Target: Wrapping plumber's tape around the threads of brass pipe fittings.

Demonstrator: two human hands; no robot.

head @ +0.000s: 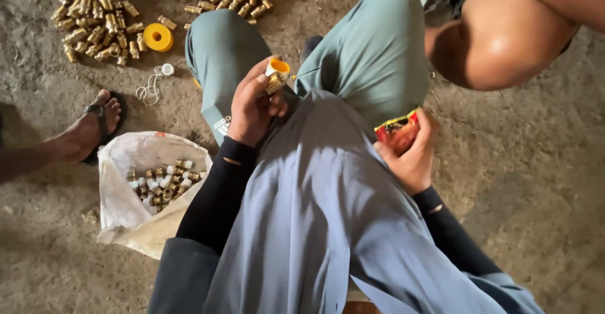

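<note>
Two hands busy over my lap: left hand [252,109] pinches a small brass threaded fitting [275,82] with a yellow tape roll [278,67], right hand [413,156] grasps a crumpled red-yellow foil packet [397,131]; loose pinch could drop the fitting onto the dirt floor [529,162].

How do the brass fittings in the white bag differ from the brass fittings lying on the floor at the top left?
The fittings in the white bag carry white wrapping on one end; the floor pile looks bare brass. The bag fittings lie inside the open sack; the floor pile rests directly on the ground beside a yellow tape roll. The floor pile is larger. Both are small brass pieces.
</note>
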